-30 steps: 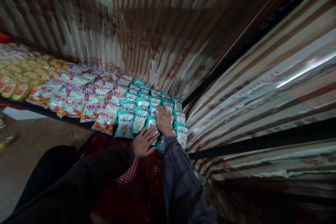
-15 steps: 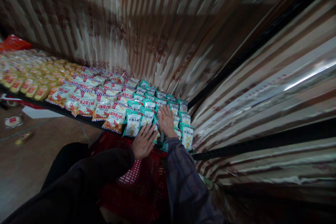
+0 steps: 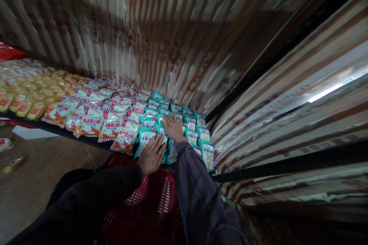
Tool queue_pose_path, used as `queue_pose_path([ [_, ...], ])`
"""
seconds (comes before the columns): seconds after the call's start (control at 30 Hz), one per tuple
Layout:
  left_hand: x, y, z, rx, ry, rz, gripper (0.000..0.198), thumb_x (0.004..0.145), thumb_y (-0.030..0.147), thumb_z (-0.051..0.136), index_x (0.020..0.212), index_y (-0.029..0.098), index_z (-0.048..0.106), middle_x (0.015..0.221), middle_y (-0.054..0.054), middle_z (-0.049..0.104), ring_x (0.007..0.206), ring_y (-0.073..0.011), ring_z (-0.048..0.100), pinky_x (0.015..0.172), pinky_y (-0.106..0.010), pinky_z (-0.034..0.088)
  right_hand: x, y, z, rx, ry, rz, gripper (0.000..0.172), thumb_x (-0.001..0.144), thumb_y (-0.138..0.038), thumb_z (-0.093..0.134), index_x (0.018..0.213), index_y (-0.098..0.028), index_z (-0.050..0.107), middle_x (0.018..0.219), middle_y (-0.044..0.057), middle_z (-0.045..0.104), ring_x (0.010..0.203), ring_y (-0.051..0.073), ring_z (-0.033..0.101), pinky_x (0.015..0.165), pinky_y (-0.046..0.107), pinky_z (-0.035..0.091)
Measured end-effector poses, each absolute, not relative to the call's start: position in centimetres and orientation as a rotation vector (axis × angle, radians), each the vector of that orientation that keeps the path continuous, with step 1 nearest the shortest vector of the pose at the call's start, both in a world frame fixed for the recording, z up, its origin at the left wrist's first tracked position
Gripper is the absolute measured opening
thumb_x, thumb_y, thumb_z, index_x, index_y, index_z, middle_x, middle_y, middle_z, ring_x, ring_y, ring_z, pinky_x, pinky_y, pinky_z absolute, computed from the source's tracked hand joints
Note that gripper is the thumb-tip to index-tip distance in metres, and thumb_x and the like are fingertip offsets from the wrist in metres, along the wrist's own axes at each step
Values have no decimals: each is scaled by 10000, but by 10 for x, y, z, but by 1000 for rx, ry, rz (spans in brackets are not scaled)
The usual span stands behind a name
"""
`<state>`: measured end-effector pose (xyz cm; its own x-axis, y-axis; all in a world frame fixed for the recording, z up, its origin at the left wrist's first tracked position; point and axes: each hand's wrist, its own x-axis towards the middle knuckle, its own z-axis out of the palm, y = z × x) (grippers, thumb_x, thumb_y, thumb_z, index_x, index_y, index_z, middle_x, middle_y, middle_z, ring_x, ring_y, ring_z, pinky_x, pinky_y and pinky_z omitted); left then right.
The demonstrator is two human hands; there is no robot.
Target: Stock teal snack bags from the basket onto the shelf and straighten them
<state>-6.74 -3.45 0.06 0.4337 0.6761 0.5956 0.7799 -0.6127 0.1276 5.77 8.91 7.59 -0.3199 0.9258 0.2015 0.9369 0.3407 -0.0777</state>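
Rows of green-and-white snack bags [image 3: 207, 154] lie at the right end of a shelf. My left hand [image 3: 152, 155] rests open on the front bags, its fingers stretched flat over their upper parts. Farther back, my right hand [image 3: 174, 127] lies palm down on the middle rows, fingers extended. Neither hand grips a bag. The bags right under my palms are partly hidden. Just left of the green ones stand white snack bags with red lettering and striped edges [image 3: 125, 136].
Yellow wrapped cakes [image 3: 37, 109] fill the shelf farther left, with a red package [image 3: 10, 51] beyond. A red plastic basket [image 3: 143, 214] sits below my arms. Black posts [image 3: 230, 103] and striped sheeting [image 3: 178, 38] bound the shelf. A small yellow packet [image 3: 13, 164] lies on the floor.
Both hands have shifted slightly left across the green bags, staying flat on them. The view has moved a little, and more of the red basket shows.
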Motion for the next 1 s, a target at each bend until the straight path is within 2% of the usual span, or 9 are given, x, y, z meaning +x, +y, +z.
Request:
queue_pose_path([
  [0.13, -70, -31, -1, -2559, -1216, -859, 508, 895, 197, 439, 1386, 72, 418, 1503, -203, 336, 1448, -321, 176, 1141, -543, 256, 59, 86, 75, -1693, -2401, -85, 475, 1005, -409, 271, 1355, -213, 527, 1397, 49, 542, 1424, 274, 275, 1154, 527, 146],
  [0.27, -75, -28, -4, -2607, -1163, -804, 533, 876, 160, 432, 1398, 61, 398, 1510, -202, 324, 1453, -305, 167, 1162, -530, 217, 59, 86, 73, -1711, -2392, -67, 474, 1005, -411, 267, 1343, -220, 539, 1393, 48, 547, 1423, 270, 276, 1155, 520, 144],
  [0.57, -78, -28, -3, -2573, -1151, -870, 557, 872, 151, 428, 1422, 82, 372, 1533, -183, 286, 1454, -322, 145, 1139, -540, 261, 68, 107, 70, -1853, -2183, -163, 506, 998, -401, 250, 1423, -196, 433, 1524, 106, 363, 1429, 253, 255, 1149, 486, 155],
  [0.9, -76, -27, -1, -2604, -1169, -851, 527, 899, 192, 411, 1412, 72, 381, 1528, -193, 287, 1455, -305, 155, 1162, -531, 224, 80, 119, 58, -1938, -2166, -41, 557, 989, -433, 219, 1397, -147, 467, 1430, 167, 483, 1356, 296, 386, 1136, 551, 152],
  [1.0, -77, -28, 1, -2602, -1173, -849, 522, 894, 175, 414, 1404, 65, 387, 1519, -201, 305, 1455, -307, 152, 1158, -527, 235, 79, 119, 59, -1903, -2141, -86, 548, 989, -430, 232, 1390, -149, 477, 1433, 181, 473, 1354, 301, 387, 1126, 563, 164],
])
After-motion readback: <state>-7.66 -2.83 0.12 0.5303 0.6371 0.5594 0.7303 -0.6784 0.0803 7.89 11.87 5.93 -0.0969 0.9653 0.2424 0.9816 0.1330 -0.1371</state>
